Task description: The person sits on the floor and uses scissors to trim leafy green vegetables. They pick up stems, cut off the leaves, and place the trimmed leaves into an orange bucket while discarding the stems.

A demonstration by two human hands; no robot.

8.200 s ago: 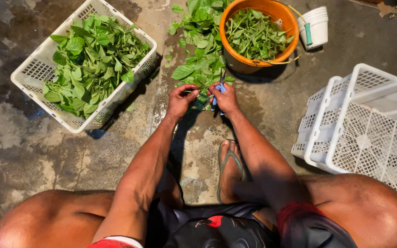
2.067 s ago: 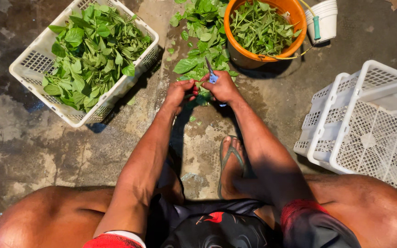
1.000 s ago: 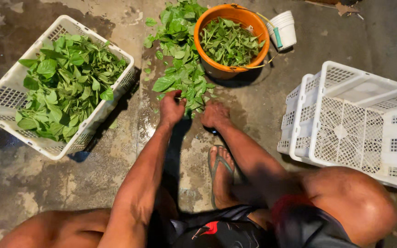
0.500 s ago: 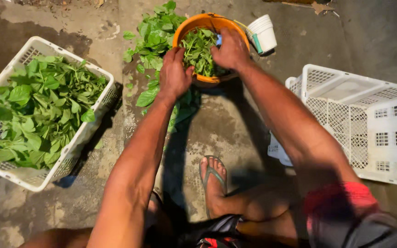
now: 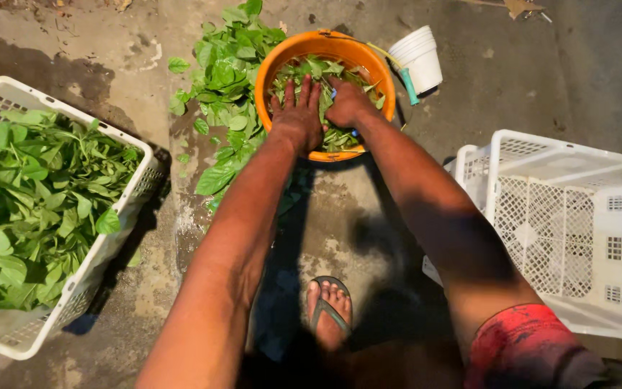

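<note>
Both hands are inside the orange bucket (image 5: 282, 65), which stands on the concrete floor (image 5: 541, 79) at the top of the view. The bucket is filled with green leaves (image 5: 311, 72).

The left hand (image 5: 298, 115) lies flat on the leaves in the bucket, palm down. Its fingers (image 5: 304, 90) are stretched out and a little spread, pointing away from the person; they press on the leaves and do not close around anything.

The right hand (image 5: 347, 106) is just beside the left hand, also on the leaves. Its fingers are bent and curled downward into the leaves, like a loose fist. A small blue thing (image 5: 334, 94) shows at this hand, but I cannot tell what it is, or whether the fingers really hold it.

A loose pile of leaves (image 5: 224, 79) lies on the floor, touching the left side of the bucket. A white plastic cup (image 5: 417, 59) leans beside the right rim of the bucket. At the left stands a white basket (image 5: 8, 331) full of leafy stems. At the right are empty white crates (image 5: 563, 216), stacked one in another. Below, between the arms, a foot in a sandal (image 5: 329, 310) rests on the floor.
</note>
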